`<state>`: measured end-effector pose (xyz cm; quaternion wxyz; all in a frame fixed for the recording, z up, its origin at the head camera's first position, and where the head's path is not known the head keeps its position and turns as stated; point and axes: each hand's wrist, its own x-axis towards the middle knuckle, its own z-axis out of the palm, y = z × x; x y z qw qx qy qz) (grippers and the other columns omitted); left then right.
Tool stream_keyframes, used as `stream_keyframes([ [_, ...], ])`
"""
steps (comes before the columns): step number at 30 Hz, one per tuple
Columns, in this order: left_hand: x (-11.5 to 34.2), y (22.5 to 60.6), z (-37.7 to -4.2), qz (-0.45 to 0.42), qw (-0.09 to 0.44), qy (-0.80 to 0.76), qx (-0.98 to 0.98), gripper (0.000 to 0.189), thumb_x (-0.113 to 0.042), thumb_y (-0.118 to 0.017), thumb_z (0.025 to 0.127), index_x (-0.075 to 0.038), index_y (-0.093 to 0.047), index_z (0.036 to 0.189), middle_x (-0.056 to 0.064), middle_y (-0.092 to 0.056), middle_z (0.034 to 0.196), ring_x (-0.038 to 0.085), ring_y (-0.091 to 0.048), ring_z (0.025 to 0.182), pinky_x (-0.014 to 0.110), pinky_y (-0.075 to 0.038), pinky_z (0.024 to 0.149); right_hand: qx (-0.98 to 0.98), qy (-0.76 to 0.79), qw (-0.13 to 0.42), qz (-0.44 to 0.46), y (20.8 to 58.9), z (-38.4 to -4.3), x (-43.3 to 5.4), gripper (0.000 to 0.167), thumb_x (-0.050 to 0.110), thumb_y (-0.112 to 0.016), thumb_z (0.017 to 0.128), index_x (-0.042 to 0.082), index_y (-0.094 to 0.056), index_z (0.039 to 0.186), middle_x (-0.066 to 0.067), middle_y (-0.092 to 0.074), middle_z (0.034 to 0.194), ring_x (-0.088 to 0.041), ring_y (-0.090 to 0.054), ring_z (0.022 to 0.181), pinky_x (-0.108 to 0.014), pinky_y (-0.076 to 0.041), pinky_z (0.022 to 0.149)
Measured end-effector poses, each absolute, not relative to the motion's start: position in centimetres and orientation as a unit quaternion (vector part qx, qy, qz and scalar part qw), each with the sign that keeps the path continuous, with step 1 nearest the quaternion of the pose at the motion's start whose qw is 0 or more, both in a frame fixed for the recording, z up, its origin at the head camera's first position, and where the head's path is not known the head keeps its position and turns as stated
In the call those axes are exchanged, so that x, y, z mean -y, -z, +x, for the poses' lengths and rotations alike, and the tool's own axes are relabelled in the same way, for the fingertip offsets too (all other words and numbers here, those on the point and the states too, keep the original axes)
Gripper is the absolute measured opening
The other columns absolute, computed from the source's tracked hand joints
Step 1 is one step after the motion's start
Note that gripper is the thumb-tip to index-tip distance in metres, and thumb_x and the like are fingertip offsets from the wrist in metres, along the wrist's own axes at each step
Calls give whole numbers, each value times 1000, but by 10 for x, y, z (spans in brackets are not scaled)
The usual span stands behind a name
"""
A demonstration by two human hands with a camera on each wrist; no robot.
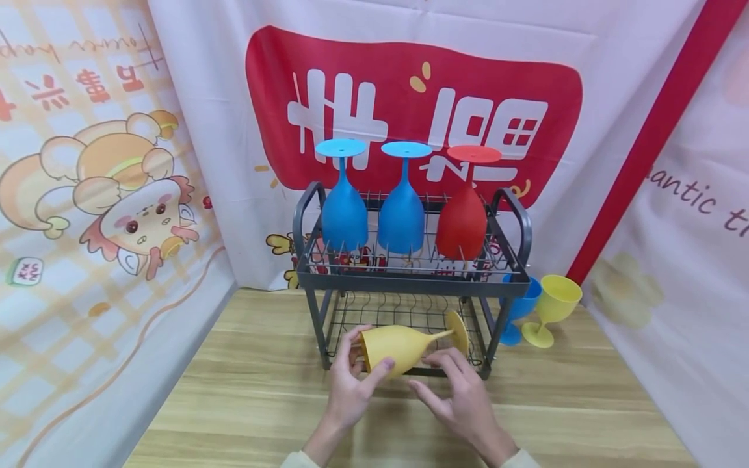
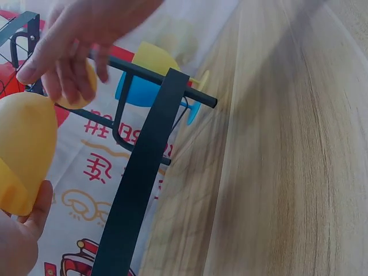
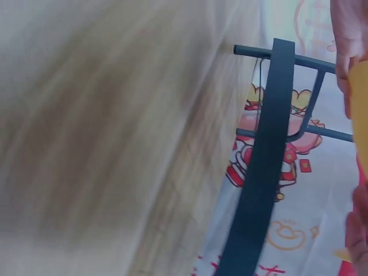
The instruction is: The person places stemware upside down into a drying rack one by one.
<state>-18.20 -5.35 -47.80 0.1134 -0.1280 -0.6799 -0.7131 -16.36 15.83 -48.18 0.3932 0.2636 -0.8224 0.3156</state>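
Observation:
A yellow plastic goblet (image 1: 396,350) lies on its side in the air before the lower tier of the dish rack (image 1: 409,284), its rim to the left and its round foot to the right. My left hand (image 1: 353,383) grips its bowl near the rim, thumb on the near side, the other fingers partly hidden behind. Close by the stem is my right hand (image 1: 462,400), thumb and fingers spread apart; the left wrist view has the right hand's fingers (image 2: 68,75) overlapping the foot. On the upper tier, two blue goblets (image 1: 344,218) and a red goblet (image 1: 462,224) stand upside down.
Right of the rack, a blue goblet (image 1: 523,302) and another yellow goblet (image 1: 556,299) stand upright on the wooden table (image 1: 246,390). Printed cloth (image 1: 216,130) hangs behind and along both sides. The rack's dark side handles (image 1: 523,218) rise above its upper tier.

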Motion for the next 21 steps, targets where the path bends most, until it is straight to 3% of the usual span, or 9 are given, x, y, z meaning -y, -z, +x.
stream_keyframes([
  [5,51,479,-180,-135,115,721,670,69,-9,-84,87,-13,-50,147,8,-55,138,22,-65,110,29,-61,89,862,-404,257,167,491,-159,-155,40,33,-82,92,18,-71,128,8,-71,112,-12,-70,97,-28,-61,85],
  [9,50,485,-179,-145,102,728,662,67,-6,-82,88,-13,-48,146,11,-54,138,21,-65,110,28,-60,91,859,-458,189,130,493,-158,-153,40,33,-78,96,26,-69,134,14,-70,115,-10,-70,101,-33,-61,88],
  [16,55,501,-181,-171,54,715,676,73,-9,-85,85,-13,-46,146,15,-57,142,21,-66,121,29,-58,105,844,-493,171,121,494,-156,-156,40,31,-81,94,27,-68,131,13,-73,115,-10,-71,100,-31,-61,86],
  [21,56,510,-181,-180,34,663,726,79,-19,-92,80,-19,-49,147,8,-61,142,20,-66,118,29,-58,99,835,-496,190,144,490,-156,-156,52,27,-83,91,18,-64,139,7,-75,116,-6,-70,97,-32,-62,84],
])
